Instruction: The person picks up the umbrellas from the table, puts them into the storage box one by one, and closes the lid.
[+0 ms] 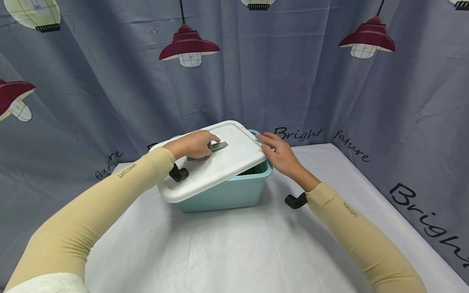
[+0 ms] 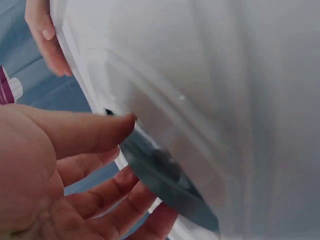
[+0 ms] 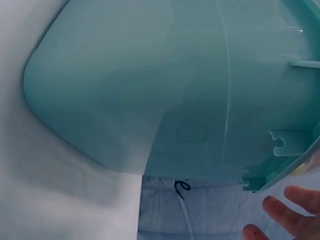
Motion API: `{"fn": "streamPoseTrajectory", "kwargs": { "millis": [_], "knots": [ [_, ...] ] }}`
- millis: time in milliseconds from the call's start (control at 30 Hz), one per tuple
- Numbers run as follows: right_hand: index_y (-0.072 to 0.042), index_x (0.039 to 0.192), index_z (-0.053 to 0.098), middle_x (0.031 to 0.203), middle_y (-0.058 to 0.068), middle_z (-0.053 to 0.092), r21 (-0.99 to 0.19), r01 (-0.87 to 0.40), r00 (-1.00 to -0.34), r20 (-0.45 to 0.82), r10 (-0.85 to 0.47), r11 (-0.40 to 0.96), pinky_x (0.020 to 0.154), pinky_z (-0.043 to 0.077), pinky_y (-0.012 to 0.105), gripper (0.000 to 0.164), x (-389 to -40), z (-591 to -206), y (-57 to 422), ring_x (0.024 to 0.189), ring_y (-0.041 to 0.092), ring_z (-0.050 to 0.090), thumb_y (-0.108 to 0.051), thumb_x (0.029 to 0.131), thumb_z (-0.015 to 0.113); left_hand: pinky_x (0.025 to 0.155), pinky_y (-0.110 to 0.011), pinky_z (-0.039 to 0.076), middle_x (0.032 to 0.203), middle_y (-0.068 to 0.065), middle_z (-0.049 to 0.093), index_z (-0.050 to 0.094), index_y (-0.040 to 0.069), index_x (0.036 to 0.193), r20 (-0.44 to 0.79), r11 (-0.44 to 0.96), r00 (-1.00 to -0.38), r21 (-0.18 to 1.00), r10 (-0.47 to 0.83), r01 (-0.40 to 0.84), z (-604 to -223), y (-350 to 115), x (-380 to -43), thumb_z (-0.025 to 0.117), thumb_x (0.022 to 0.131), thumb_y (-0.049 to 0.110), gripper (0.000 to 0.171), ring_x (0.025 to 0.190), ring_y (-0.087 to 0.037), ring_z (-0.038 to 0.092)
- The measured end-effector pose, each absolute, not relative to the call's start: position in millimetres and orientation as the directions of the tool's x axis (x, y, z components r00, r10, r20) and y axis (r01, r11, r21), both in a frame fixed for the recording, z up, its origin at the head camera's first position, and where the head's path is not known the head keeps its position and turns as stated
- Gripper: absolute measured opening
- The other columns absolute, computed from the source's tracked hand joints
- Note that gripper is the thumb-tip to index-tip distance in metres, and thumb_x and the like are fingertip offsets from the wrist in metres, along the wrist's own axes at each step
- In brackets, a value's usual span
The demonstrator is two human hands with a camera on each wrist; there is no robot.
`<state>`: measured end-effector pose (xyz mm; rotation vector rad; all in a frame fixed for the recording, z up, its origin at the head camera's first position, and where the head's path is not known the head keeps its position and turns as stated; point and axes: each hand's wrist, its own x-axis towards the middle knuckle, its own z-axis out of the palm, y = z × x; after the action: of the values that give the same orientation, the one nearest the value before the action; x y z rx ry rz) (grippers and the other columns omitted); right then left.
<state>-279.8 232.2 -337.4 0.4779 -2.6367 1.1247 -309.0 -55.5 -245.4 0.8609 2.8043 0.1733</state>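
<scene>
A white lid (image 1: 238,142) lies tilted and askew over a light blue plastic tub (image 1: 227,195), with a dark gap showing at the tub's right end. My left hand (image 1: 192,145) is on top of the lid and holds its grey handle (image 1: 220,146). The left wrist view shows the thumb on one side of that handle (image 2: 165,185) and the fingers along the other. At the lid's right edge, near the tub's back right corner, is my right hand (image 1: 282,156), fingers extended. In the right wrist view its fingertips (image 3: 280,207) appear beside the tub's rim.
The tub stands on a table with a white cloth (image 1: 234,248). Behind and to the right hangs a grey-blue curtain (image 1: 275,81) printed with lamps and lettering. A black wrist mount (image 1: 296,200) sticks out below my right wrist.
</scene>
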Motion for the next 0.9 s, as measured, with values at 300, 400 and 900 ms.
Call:
{"fn": "streamPoseTrajectory", "kwargs": {
  "millis": [300,400,900],
  "knots": [
    [-0.025,0.15,0.051,0.161,0.013,0.035,-0.56,-0.377,-0.92,0.322,-0.225,0.738,0.11,0.03,0.067,0.053,-278,-339,227,0.145,0.041,0.036,-0.049,0.104,0.045,0.106,-0.046,0.042,0.142,-0.015,0.055,0.039,0.016,0.156,-0.204,0.869,-0.848,0.193,0.489,0.455,-232,-82,-292,0.065,0.096,0.032,0.068,0.128,-0.027,0.053],
    [-0.024,0.15,0.051,0.161,0.013,0.037,-0.561,-0.381,-0.917,0.332,-0.221,0.735,0.109,0.033,0.066,0.052,-277,-337,226,0.144,0.04,0.039,-0.047,0.104,0.046,0.111,-0.053,0.037,0.15,-0.018,0.048,0.034,0.016,0.159,-0.179,0.904,-0.891,0.184,0.417,0.386,-226,-105,-281,0.063,0.096,0.038,0.072,0.14,-0.033,0.044],
    [-0.021,0.148,0.054,0.159,0.009,0.041,-0.565,-0.386,-0.91,0.361,-0.202,0.729,0.11,0.036,0.06,0.049,-274,-336,223,0.143,0.036,0.043,-0.042,0.104,0.047,0.089,-0.062,0.044,0.151,-0.029,0.036,0.042,0.002,0.151,-0.154,0.972,-0.96,0.081,0.232,0.221,-254,-171,-237,0.048,0.098,0.059,0.079,0.132,-0.047,0.043]
  ]
}}
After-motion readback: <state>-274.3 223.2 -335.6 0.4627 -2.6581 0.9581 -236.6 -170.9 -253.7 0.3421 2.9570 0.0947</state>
